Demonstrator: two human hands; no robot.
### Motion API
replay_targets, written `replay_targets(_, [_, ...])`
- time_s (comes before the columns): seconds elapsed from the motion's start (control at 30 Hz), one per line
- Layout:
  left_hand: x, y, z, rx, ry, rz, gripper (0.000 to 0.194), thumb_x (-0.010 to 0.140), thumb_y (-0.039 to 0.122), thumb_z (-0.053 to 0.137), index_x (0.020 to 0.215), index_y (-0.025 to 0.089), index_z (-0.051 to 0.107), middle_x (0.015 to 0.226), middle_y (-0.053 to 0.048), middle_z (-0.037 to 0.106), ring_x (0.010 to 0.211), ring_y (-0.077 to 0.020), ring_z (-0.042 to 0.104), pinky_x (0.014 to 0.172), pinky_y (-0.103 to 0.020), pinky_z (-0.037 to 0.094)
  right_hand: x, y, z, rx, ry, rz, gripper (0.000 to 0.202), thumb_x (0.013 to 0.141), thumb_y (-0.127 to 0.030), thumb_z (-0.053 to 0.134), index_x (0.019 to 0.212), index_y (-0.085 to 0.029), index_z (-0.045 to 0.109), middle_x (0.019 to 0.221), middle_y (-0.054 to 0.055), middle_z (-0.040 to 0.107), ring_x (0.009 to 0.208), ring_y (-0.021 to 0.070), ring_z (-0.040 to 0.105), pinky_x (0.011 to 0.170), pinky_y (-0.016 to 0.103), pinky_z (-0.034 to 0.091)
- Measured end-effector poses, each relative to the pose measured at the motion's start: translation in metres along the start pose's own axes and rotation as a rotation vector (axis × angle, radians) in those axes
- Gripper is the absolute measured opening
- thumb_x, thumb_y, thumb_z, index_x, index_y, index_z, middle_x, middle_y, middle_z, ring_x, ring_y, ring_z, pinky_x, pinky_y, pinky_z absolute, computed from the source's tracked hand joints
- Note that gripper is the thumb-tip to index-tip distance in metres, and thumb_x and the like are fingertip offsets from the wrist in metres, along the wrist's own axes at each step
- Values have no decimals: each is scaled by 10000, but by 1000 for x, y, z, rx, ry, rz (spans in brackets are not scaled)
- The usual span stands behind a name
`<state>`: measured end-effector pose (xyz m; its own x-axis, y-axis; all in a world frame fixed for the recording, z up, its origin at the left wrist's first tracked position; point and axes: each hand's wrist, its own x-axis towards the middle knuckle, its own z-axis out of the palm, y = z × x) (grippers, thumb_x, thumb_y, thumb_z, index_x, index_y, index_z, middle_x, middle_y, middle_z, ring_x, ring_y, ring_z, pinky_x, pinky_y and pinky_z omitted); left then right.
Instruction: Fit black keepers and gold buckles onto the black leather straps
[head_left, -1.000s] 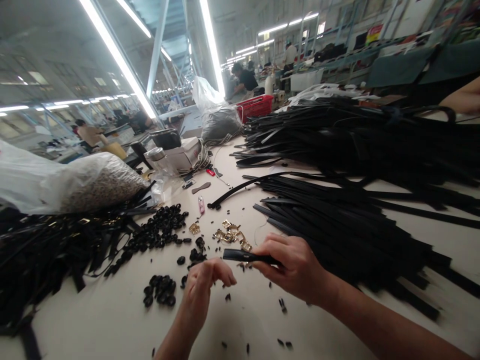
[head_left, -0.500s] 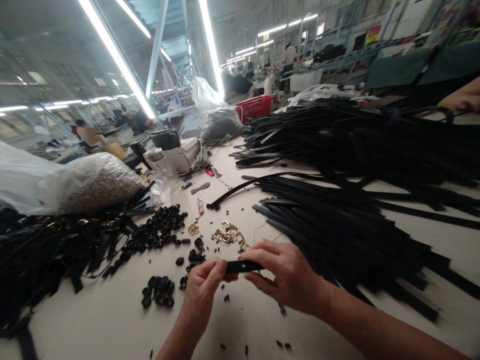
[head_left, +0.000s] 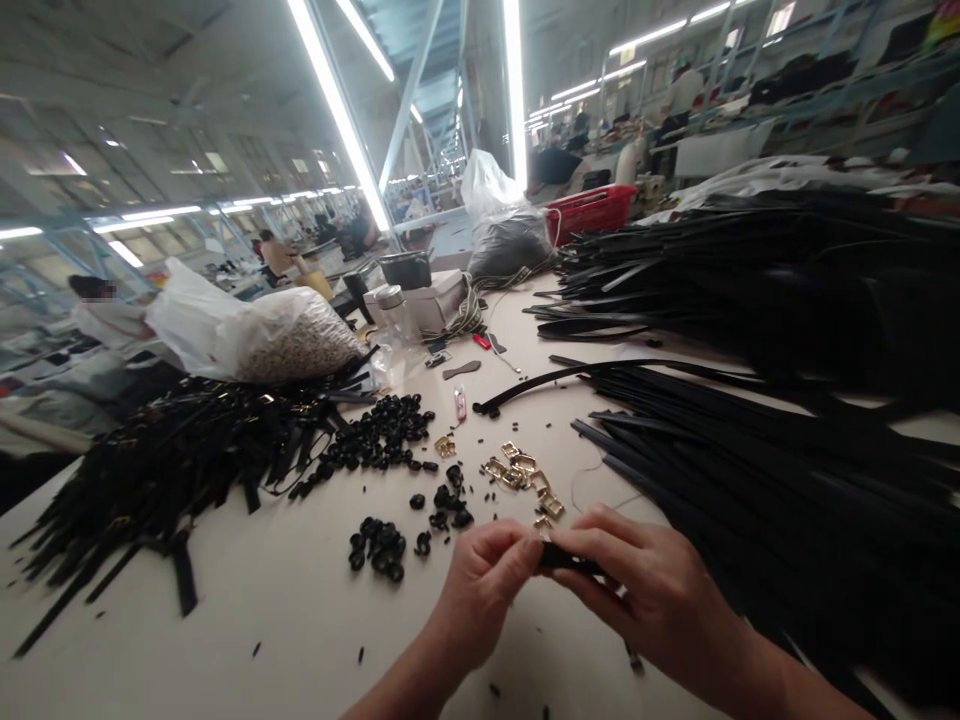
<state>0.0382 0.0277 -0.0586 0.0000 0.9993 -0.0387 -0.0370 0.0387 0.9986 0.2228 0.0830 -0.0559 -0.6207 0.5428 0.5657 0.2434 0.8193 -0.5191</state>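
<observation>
Between my two hands is a short stretch of black strap (head_left: pixel 568 558), partly covered by the fingers. My left hand (head_left: pixel 487 575) pinches its left end between thumb and fingers. My right hand (head_left: pixel 645 575) grips the right part, with the fingers above and the thumb side below. Just beyond the strap lie several gold buckles (head_left: pixel 525 468). A cluster of small round black pieces (head_left: pixel 377 548) sits to the left of my left hand. Several long black straps (head_left: pixel 720 470) lie in a heap to the right, close to my right hand.
Black straps with gold fittings (head_left: pixel 202 450) are piled at left, below a plastic bag of small pieces (head_left: pixel 300 335). More black pieces (head_left: pixel 382 432) lie beside them. Farther back are pink thread snips (head_left: pixel 460 403), a jar (head_left: pixel 396 312), a grey-filled bag (head_left: pixel 510 240) and a red basket (head_left: pixel 592 212).
The view has swung left, so the table things appear farther right. My hands have drawn closer together on the strap, and less of it shows between them.
</observation>
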Motion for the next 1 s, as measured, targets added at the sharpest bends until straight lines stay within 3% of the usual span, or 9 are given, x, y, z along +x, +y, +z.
replay_targets(0.13, [0,0,1,82,-16,36,299,877,413,625,763,155,725,751,-66,647,722,-193,553,708,-274,428,-2,0,1,-59,-1,-54,137,962,-211,515,922,-204,646,701,7,612,593,123,575,551,239,420])
replay_targets(0.23, [4,8,-12,224,-46,68,309,896,411,592,775,163,731,751,-70,641,710,-193,553,686,-277,427,-6,4,-2,-161,9,-104,155,962,-216,505,934,-222,657,690,9,628,562,120,576,528,251,405])
replay_targets(0.3, [8,17,-34,314,0,64,293,892,414,591,798,171,725,766,-74,648,715,-201,563,663,-280,433,-7,7,-6,-224,40,-137,162,965,-229,499,993,-236,659,745,25,670,589,129,605,553,258,428])
replay_targets(0.47, [17,29,-109,830,365,46,159,833,350,638,801,214,713,787,-39,670,699,-202,574,660,-284,410,-5,11,-14,-334,106,-186,205,978,-177,447,1001,-227,644,800,45,699,646,142,634,615,273,440])
replay_targets(0.57, [20,21,-131,1012,366,-67,100,749,259,681,826,233,739,814,-38,680,731,-219,587,682,-289,393,-3,10,-13,-350,94,-168,208,987,-192,442,945,-217,644,745,31,669,607,128,604,589,266,404])
replay_targets(0.73, [25,8,-128,996,332,-86,99,677,144,656,676,218,721,724,-37,661,729,-216,571,696,-290,376,-3,13,-9,-359,41,-128,221,1000,-230,441,905,-196,637,713,21,616,586,124,558,562,267,350])
replay_targets(0.87, [28,7,-120,917,333,-77,60,712,200,643,667,190,681,689,-37,658,686,-206,577,660,-289,396,-3,15,-9,-322,31,-75,231,998,-238,453,859,-186,630,705,16,580,590,122,533,569,266,332])
replay_targets(0.93, [29,5,-109,776,309,-65,118,772,282,623,776,178,678,729,-45,677,685,-197,607,655,-281,437,-3,14,-9,-301,25,-54,229,999,-243,453,865,-186,629,717,17,578,607,124,534,576,266,328])
replay_targets(1.0, [28,3,-90,467,250,-84,202,799,347,631,882,165,659,775,-59,691,692,-187,636,656,-272,479,-2,12,-8,-284,24,-50,230,1002,-252,452,869,-188,629,722,14,579,617,127,532,582,268,324])
